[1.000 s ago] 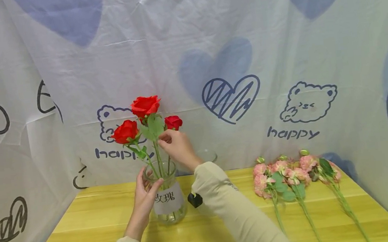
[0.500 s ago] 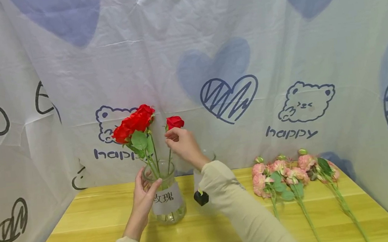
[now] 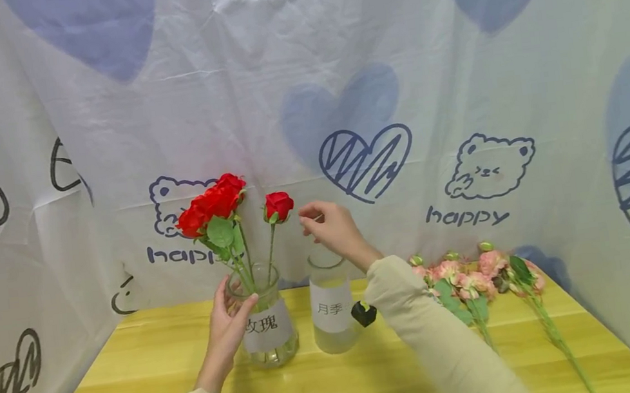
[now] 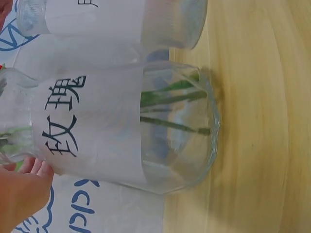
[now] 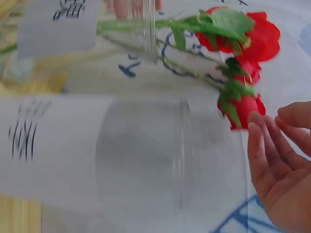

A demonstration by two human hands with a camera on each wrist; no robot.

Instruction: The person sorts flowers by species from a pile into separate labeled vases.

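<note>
My left hand [image 3: 226, 331] grips the neck of a clear glass vase [image 3: 277, 352] with a white label, thumb in front and fingers at its left side. Several red roses [image 3: 212, 205] stand in the vase, most of them bunched and leaning left. A single red rose [image 3: 278, 206] rises apart on the right, its stem also in the vase. My right hand [image 3: 336, 230] hovers just right of that rose, fingers loosely bent and holding nothing. In the left wrist view the stem ends [image 4: 182, 127] reach down near the vase bottom.
A second labelled glass vase [image 3: 336, 340] stands right of the first, with no flowers in it. Pink flowers [image 3: 472, 276] with long stems lie on the right of the wooden table [image 3: 138, 385], partly behind my right sleeve. A printed curtain [image 3: 257, 99] hangs behind.
My right hand has let the roses' leaves go and moved right, away from the single rose. The tallest rose has tipped left into the bunch. My left hand stays on the vase.
</note>
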